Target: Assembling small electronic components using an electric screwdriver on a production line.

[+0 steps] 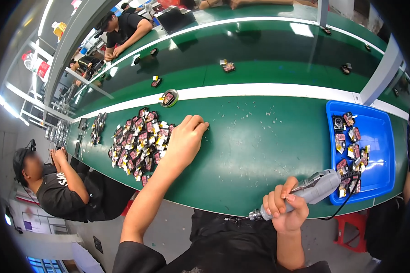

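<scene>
My right hand [287, 207] is wrapped around a grey electric screwdriver [316, 185] near the front edge of the green bench; its metal chuck points left and a black cord runs from its rear. My left hand [187, 139] reaches over the bench with fingers pinched together at the tabletop. Whatever is between those fingertips is too small to make out. Many tiny silvery pieces, looking like screws [255, 132], lie scattered to the right of that hand. Beside my left wrist is a big heap of small black-and-red electronic modules [139, 143] with white and yellow tabs.
A blue tray [382, 157] at the right holds several modules along its left side. A small round dish [169, 98] with a module in it sits by the white rail [259, 89]. Beyond, a green conveyor belt [273, 50] carries spaced modules. Another person [61, 182] works at the left.
</scene>
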